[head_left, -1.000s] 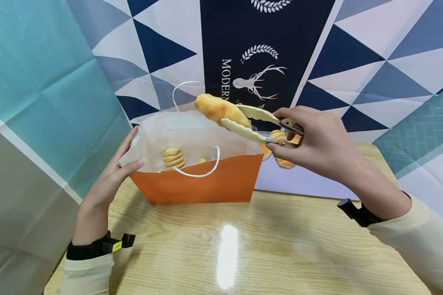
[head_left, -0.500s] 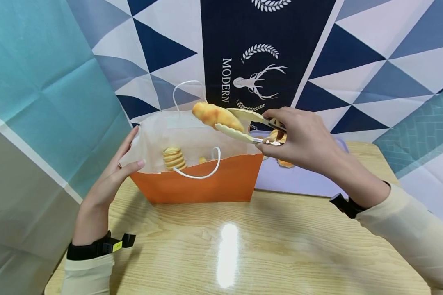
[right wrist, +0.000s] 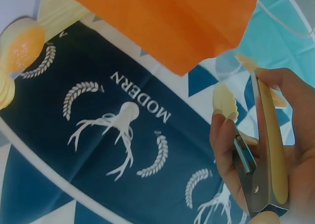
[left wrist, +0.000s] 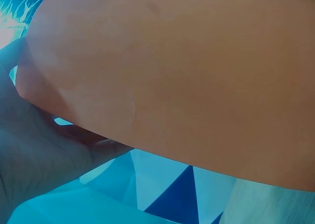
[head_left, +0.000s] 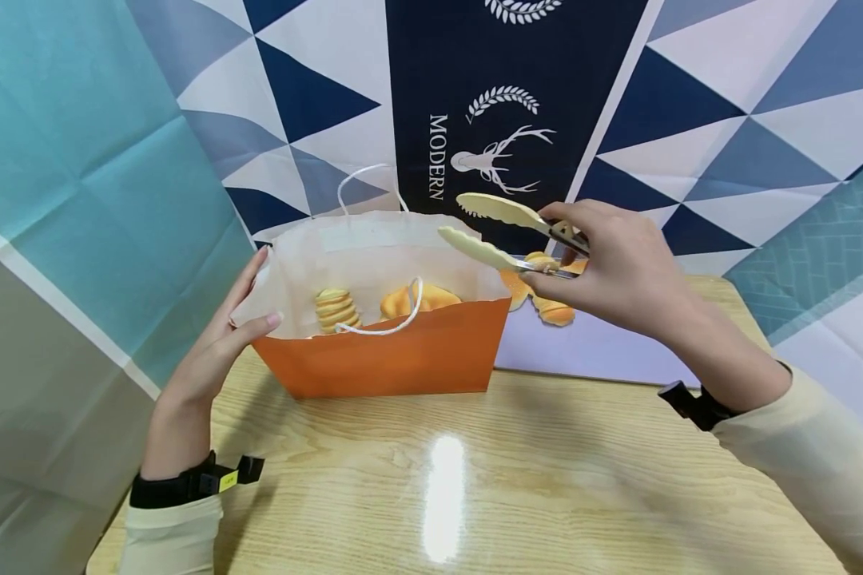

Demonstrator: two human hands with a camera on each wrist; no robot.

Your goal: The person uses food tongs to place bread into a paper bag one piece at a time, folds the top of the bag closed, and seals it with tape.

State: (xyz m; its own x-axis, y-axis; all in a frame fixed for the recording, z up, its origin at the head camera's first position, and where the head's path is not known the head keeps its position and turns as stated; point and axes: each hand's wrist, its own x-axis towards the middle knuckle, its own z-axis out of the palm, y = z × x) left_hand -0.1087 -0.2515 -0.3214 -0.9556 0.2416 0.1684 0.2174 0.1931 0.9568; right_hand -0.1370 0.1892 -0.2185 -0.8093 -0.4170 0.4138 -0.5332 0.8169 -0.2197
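An orange paper bag (head_left: pixel 395 359) with white string handles stands at the middle left, its mouth held wide. My left hand (head_left: pixel 208 355) grips its left rim, the thumb over the edge; in the left wrist view the bag's orange side (left wrist: pixel 167 86) hides most of that grip. My right hand (head_left: pixel 626 271) holds tongs (head_left: pixel 499 211) by their metal arms, above the bag's right rim. Their cream tips are spread, with nothing between them. Inside the bag lie a ridged bread roll (head_left: pixel 336 310) and a golden bread (head_left: pixel 439 298), partly hidden by a handle and the front wall.
Right of the bag, a lavender tray (head_left: pixel 590 351) bears several breads (head_left: pixel 554 310), partly covered by my right hand and the tongs. Both stand on a wooden table (head_left: pixel 546 471). A patterned cloth (head_left: pixel 338 80) hangs close behind.
The golden bread has left the tongs and now lies inside the bag. The tongs went left over the bag, spread, and came back right. My left hand stays at the rim.
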